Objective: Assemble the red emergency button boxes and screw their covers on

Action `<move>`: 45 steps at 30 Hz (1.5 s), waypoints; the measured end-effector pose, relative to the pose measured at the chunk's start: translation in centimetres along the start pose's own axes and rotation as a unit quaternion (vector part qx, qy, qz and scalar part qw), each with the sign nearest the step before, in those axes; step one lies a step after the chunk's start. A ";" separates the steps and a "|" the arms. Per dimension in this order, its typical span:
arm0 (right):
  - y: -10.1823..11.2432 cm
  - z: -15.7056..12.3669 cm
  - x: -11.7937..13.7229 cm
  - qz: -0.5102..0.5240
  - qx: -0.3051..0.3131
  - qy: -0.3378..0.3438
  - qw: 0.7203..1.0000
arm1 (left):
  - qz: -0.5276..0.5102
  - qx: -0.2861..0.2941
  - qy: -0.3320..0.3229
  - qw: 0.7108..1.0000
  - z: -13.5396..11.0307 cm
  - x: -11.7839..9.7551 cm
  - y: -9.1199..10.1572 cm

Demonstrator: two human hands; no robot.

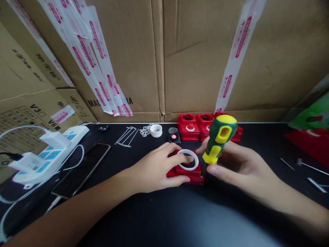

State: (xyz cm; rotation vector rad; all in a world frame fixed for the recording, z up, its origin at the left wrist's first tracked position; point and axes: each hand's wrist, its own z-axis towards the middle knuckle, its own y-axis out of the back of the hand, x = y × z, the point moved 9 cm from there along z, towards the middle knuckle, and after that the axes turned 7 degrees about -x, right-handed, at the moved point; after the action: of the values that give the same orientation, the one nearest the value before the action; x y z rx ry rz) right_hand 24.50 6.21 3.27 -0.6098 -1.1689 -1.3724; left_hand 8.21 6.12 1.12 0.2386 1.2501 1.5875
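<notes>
My left hand (161,168) is wrapped over a red plastic housing (191,179) on the black table. A white ring (196,160) sits on top of the housing, and one fingertip reaches into its opening. My right hand (238,161) grips a screwdriver (220,139) with a green and yellow handle low down, near the shaft. The tool stands almost upright, its tip down at the near right corner of the housing. A screw head under the tip is too small to make out.
Several red housings (189,132) stand at the back, beside a small black round part (174,137), stacked white rings (156,130) and metal rods (126,136). To the left lie a phone (82,169) and a power strip (48,156) with cables. Cardboard (133,61) walls the back.
</notes>
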 end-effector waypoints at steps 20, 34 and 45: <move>0.3 0.0 0.5 0.026 -0.048 0.008 0.998 | -0.007 0.005 0.001 1.000 0.0 0.0 0.0; 0.6 -0.4 0.5 0.079 -0.037 -0.005 0.996 | -0.002 0.005 0.002 1.000 0.0 -0.1 0.0; 1.0 -0.3 0.9 0.073 -0.057 0.011 0.996 | 0.002 0.007 0.003 1.000 -0.1 -0.1 0.1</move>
State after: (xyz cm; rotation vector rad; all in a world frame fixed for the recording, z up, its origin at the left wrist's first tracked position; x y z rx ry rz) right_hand 25.35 5.72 4.22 -0.7437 -1.0133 -1.3237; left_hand 8.16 6.04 1.16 0.2460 1.2659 1.5847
